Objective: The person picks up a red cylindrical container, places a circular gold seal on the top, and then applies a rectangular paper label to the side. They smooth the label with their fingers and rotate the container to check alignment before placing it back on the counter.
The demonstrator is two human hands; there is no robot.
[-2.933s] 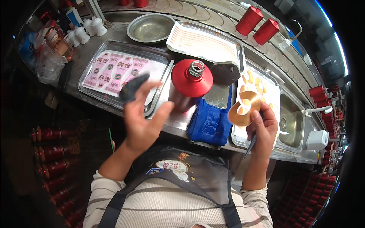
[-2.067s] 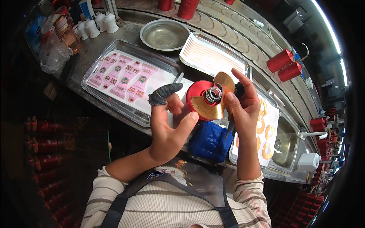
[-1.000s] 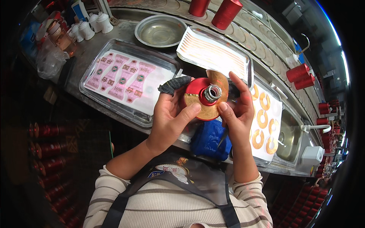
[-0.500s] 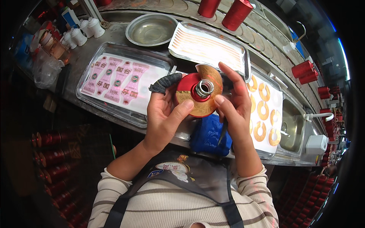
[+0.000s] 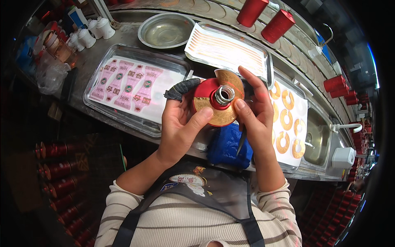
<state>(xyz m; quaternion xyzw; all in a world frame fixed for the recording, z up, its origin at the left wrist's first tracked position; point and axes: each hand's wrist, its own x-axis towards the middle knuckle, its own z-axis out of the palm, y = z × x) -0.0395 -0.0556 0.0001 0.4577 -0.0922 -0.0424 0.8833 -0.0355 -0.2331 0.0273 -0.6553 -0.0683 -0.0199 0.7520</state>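
With the left hand (image 5: 179, 133) half curled round the red bottle (image 5: 205, 88), thumb flat on the gold label (image 5: 222, 119), dark finger cover (image 5: 183, 88) beside the bottle's edge; with the right hand (image 5: 257, 117) partly open, thumb pressing the label by the glass neck (image 5: 225, 94), index finger raised, thin dark tool (image 5: 240, 144) seemingly tucked in the palm; impossible to tell the grip of the hidden fingers.

Laid round the near side of the neck on the bottle's shoulder, with the far end lifted clear; best to pin the laid part under the left thumb, work the right thumb round the curve gradually, match the margin to the neck, and press the loose end last against creases; wise to mind the tool's point.

Lower down, blue cloth (image 5: 228, 148); beyond, tray (image 5: 164, 64) of pink labels to the left, white sheet (image 5: 301, 109) of gold rings to the right; farther, metal bowl (image 5: 166, 37) and other red bottles (image 5: 278, 26).
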